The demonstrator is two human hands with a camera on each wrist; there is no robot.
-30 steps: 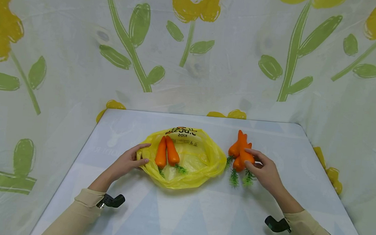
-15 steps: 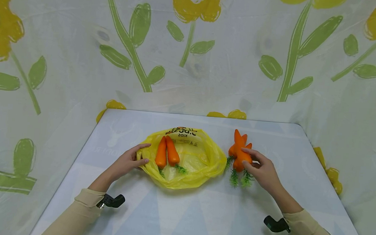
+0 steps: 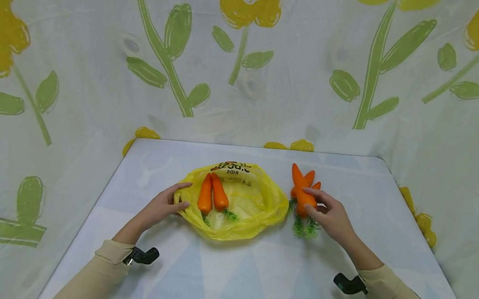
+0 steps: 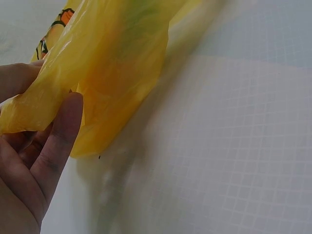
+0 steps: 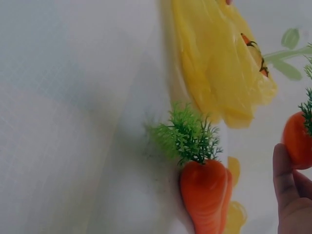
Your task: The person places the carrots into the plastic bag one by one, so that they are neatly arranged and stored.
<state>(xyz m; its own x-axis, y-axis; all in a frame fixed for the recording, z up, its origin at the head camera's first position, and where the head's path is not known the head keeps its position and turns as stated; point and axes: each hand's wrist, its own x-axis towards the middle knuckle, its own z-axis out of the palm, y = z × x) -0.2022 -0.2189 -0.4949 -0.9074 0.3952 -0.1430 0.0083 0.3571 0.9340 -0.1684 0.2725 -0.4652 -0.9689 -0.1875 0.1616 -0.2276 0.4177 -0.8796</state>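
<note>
A yellow plastic bag lies with its mouth spread wide on the table. Two orange toy carrots with green tops rest inside, near its left side. My left hand pinches the bag's left rim, the thin plastic between thumb and fingers. To the right of the bag, my right hand grips a toy carrot, its pointed tip facing away from me. Other carrots lie under and beside the held one, partly hidden by it in the head view.
The pale table has blue triangles printed on its near part. Behind it hangs a cloth with yellow flowers and green stems. A black wrist camera sits on the left cuff, another camera on the right one.
My right hand has moved a little left with the carrot, which now tilts more toward the bag and shows apart from the other carrots. My left hand and the bag stay put.
</note>
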